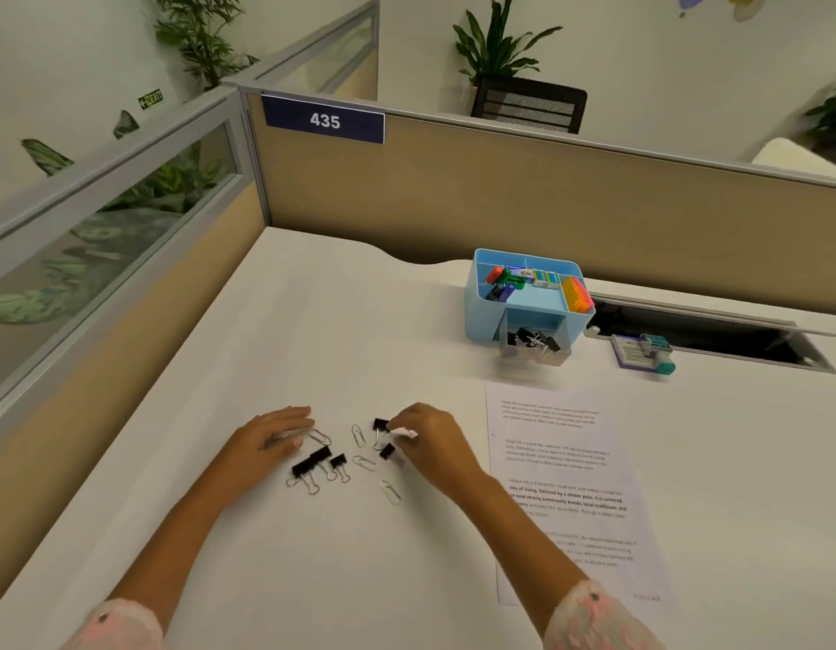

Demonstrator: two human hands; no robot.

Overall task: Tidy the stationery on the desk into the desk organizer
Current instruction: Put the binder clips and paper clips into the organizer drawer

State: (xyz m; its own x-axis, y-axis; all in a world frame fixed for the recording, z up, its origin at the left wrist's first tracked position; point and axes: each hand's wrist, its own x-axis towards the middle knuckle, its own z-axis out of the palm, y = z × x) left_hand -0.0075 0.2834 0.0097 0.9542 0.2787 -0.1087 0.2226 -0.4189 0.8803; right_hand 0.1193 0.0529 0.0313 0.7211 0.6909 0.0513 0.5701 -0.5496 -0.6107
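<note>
Desk organizer sits on white cubicle desk; right hand fingers pinch binder clip, left hand open.

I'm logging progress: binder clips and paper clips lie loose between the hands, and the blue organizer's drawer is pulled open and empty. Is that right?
Not quite. The head view shows the drawer of the organizer pulled open but holding binder clips, not empty. The rest stands: binder clips and paper clips lie loose between the left hand and right hand.

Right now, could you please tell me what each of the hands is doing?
Left hand: open, flat on the desk, holding nothing.
Right hand: fingers pinching a black binder clip.
</note>
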